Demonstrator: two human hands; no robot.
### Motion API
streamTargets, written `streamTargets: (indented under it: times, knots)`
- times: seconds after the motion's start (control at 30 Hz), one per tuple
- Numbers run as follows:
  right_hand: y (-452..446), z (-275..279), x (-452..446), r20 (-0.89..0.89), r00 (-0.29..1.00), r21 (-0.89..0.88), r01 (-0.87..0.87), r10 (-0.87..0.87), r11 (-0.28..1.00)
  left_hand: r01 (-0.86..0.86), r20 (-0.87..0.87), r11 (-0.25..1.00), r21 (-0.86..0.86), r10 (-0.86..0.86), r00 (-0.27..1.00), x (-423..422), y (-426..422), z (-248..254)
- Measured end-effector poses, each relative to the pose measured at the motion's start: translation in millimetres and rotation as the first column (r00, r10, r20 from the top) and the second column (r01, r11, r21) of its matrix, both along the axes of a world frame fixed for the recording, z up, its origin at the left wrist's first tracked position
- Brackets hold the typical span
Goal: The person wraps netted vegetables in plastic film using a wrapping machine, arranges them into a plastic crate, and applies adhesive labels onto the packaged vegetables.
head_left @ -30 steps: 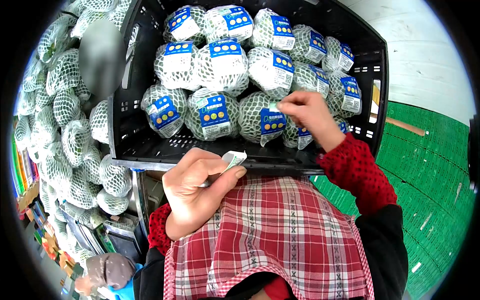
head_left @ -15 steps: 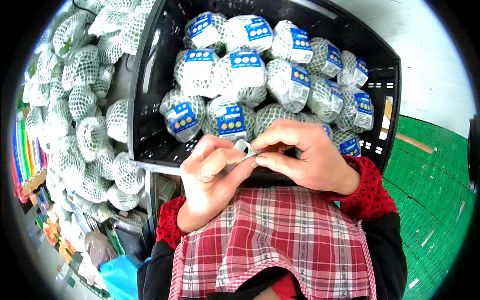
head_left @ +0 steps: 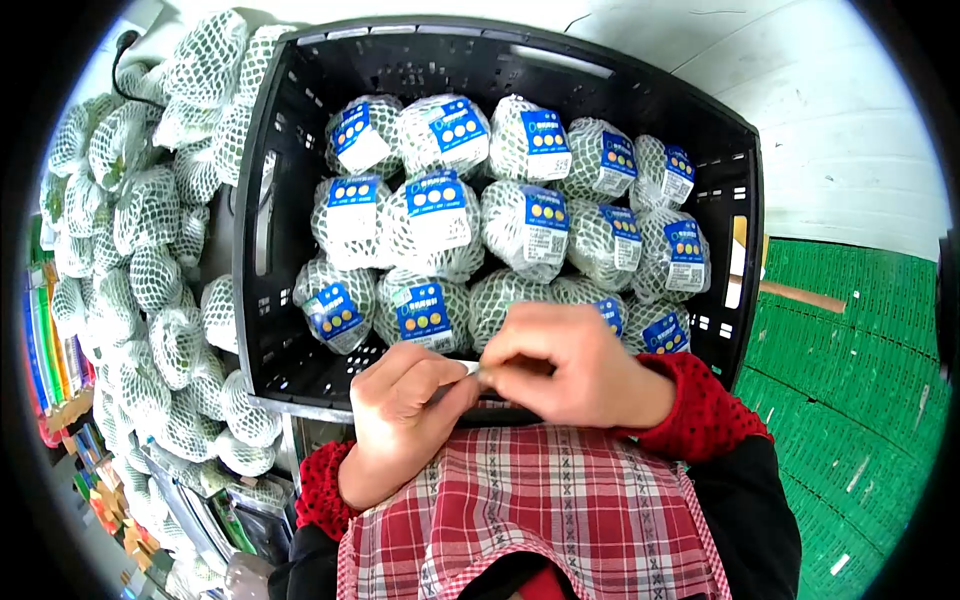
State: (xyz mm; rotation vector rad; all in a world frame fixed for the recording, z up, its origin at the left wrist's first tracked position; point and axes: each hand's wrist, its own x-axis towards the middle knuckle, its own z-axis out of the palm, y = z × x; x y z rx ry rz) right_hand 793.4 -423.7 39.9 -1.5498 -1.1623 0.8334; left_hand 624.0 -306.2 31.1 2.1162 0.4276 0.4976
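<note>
My left hand (head_left: 405, 415) is pinched around a small white roll of stickers (head_left: 470, 368) at the front edge of a black crate (head_left: 330, 405). My right hand (head_left: 575, 370) meets it there, thumb and finger pressed together at the roll; whatever lies between those fingertips is too small and blurred to tell. Inside the crate sit several rows of round produce in white foam nets, many with blue and white labels, such as a labelled piece (head_left: 420, 310) in the front row. My right hand partly covers the front row.
Many more netted pieces (head_left: 150, 210) are heaped on the left. Green slatted panels (head_left: 850, 360) stand at the right beside a white wall (head_left: 850, 130). Lower left are colourful folders (head_left: 55, 340) and dark flat items. A black cable (head_left: 125, 40) hangs upper left.
My right hand has moved from a front-row piece in the crate to the roll in my left hand. The view has shifted, so the crate appears lower than before.
</note>
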Motion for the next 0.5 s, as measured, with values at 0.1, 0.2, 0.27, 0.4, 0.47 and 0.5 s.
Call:
streamTargets:
  times: [0.1,0.2,0.27,0.4,0.47,0.5]
  knots:
    - [18,-18,58,-0.369,0.818,-0.306,0.341,-0.441,0.889,-0.078,-0.055,0.977,-0.200,0.068,0.996,10,1,4]
    - [31,-82,120,-0.431,0.658,-0.468,0.422,-0.618,0.776,-0.102,-0.022,0.919,-0.381,0.101,0.995,21,5,5]
    - [36,-99,124,-0.452,0.668,-0.485,0.372,-0.591,0.791,-0.111,-0.020,0.930,-0.350,0.111,0.994,30,7,6]
    - [47,-115,120,-0.296,0.769,-0.503,0.378,-0.566,0.777,-0.171,-0.061,0.919,-0.355,0.160,0.985,42,11,2]
    - [49,-120,120,0.321,0.908,-0.417,0.390,-0.269,0.821,-0.207,-0.113,0.921,-0.331,0.179,0.977,45,15,2]
    - [46,-113,121,0.451,0.866,-0.373,0.402,-0.215,0.836,-0.242,-0.127,0.894,-0.377,0.208,0.970,46,14,3]
